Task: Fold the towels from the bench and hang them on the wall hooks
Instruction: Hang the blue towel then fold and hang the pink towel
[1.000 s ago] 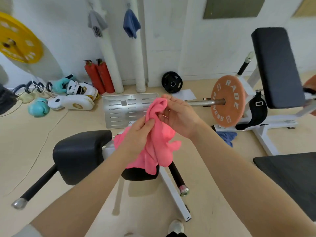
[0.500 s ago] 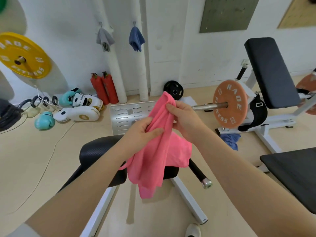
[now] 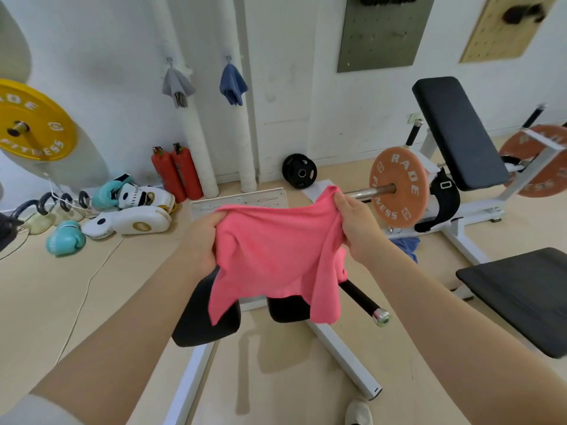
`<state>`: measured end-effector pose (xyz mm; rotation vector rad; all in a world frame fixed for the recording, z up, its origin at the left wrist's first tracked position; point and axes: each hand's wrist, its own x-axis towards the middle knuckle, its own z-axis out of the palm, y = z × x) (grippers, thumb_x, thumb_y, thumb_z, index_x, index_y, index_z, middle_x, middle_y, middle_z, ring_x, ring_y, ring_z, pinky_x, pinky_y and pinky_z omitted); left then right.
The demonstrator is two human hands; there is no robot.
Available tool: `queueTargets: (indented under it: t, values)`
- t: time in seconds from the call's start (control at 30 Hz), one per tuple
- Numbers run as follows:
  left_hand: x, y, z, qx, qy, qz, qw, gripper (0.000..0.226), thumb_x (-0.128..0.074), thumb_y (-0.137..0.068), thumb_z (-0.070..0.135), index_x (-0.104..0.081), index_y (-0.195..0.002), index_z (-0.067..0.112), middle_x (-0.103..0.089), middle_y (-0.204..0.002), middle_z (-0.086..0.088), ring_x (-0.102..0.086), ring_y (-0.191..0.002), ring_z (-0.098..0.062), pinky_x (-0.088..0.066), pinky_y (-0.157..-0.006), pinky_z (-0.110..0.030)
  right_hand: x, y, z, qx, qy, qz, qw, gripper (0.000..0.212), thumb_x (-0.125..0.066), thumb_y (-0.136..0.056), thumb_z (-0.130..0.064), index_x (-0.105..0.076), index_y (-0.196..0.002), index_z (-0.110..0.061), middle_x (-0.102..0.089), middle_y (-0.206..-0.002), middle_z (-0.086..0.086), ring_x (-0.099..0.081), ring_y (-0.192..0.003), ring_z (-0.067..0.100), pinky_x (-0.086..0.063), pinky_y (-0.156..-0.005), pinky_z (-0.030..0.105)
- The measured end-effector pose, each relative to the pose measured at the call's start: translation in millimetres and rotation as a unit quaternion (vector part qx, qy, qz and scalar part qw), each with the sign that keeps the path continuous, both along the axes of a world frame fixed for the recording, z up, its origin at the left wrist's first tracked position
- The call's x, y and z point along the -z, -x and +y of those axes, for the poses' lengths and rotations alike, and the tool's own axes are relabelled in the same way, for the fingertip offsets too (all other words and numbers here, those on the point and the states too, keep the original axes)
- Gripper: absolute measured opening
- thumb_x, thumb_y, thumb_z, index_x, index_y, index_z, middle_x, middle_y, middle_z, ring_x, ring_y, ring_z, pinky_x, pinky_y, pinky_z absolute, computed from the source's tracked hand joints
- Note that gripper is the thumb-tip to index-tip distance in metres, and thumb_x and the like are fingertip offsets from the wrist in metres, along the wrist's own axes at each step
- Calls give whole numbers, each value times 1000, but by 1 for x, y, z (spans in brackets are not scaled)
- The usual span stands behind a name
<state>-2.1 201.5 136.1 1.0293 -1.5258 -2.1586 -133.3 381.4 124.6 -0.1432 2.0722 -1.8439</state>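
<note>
Pale gym flooring spreads under everything. Nearest, the left hand [image 3: 204,240] and right hand [image 3: 357,223] each pinch an upper corner of the pink towel [image 3: 276,256], fingers curled into the cloth, holding it spread in the air above the black-padded desk [image 3: 202,320] just below the fingers. This looks like the opening-out before the first fold; next the corners should come together evenly. Beyond the fingers, a grey towel [image 3: 177,85] and a blue towel [image 3: 233,84] hang on wall hooks. Another blue cloth [image 3: 406,245] on the floor is partly hidden behind the right wrist.
</note>
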Motion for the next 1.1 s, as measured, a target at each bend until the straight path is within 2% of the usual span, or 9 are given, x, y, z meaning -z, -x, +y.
queueTargets:
  t: [0.13, 0.23, 0.37, 0.47, 0.6, 0.7, 0.8, 1.0, 1.1]
  values:
    - [-24, 4, 5, -15, -108, 138, 984, 26, -50, -87, 22, -65, -67, 16, -62, -64, -1, -58, -63, -16, -48, -64, -28, -8, -18, -1, 83, -46, 182, 979, 22, -43, -96, -37, -54, -101, -19, -54, -80, -10, -54, -79, 10, -43, -70, 25]
    - [-36, 8, 20, 35, -88, 138, 986, 25, -49, -89, 23, -61, -69, 15, -61, -55, 3, -57, -57, -13, -48, -60, -25, -22, -31, -7, -48, 17, 178, 983, 29, -56, -91, -32, -45, -117, -30, -59, -86, -15, -60, -82, 0, -48, -78, 12]
    - [-43, 17, 41, 173, 82, 63, 980, 22, -50, -90, 21, -62, -73, 16, -66, -61, 2, -62, -58, -11, -52, -60, -20, -26, -44, -20, -289, 21, 150, 945, 23, -52, -93, -12, -61, -114, -17, -68, -98, 1, -62, -94, 13, -49, -93, 30]
    - [-30, 24, 37, 240, 304, 40, 921, 12, -67, -80, 31, -59, -88, 30, -63, -87, 10, -61, -83, -5, -50, -80, -22, -26, -41, -21, -282, 101, 90, 950, 27, -39, -97, -7, -64, -102, -16, -66, -96, 1, -61, -92, 12, -48, -93, 28]
    - [-19, 31, 38, 285, 421, 6, 861, 47, -77, -65, 44, -57, -106, 31, -65, -97, 14, -61, -89, 1, -50, -77, -19, -27, -28, -16, -308, 69, 78, 946, 29, -35, -99, -9, -62, -104, -19, -66, -96, -3, -64, -86, 2, -51, -84, 16]
    - [-21, 42, 39, 307, 466, -34, 829, 41, -73, -64, 50, -63, -100, 31, -69, -90, 11, -63, -82, -2, -52, -77, -27, -24, -18, -14, -295, 7, 143, 945, 21, -43, -97, -11, -59, -109, -16, -66, -99, -1, -61, -92, 9, -50, -88, 25]
    - [-28, 47, 43, 320, 440, -25, 838, 7, -72, -77, 32, -67, -81, 31, -64, -69, 13, -56, -63, 2, -42, -59, -12, -24, -7, -10, -261, 25, 149, 954, 19, -51, -92, -6, -52, -100, -24, -61, -81, -2, -56, -77, 15, -48, -72, 25]
    - [-26, 66, 49, 194, 291, -2, 937, 14, -61, -84, 14, -64, -72, 21, -64, -71, 2, -61, -72, -11, -51, -81, -31, -36, 23, 4, -257, -25, 194, 946, 21, -59, -85, 0, -61, -93, -19, -60, -82, -4, -51, -73, 19, -44, -71, 27]
    - [-28, 76, 57, 121, 224, 44, 966, 16, -58, -85, 8, -62, -71, 15, -64, -66, 2, -60, -66, -9, -52, -71, -26, -38, 36, 10, -280, -72, 180, 940, 12, -57, -86, -3, -66, -88, -10, -58, -76, 0, -49, -71, 11, -41, -67, 19]
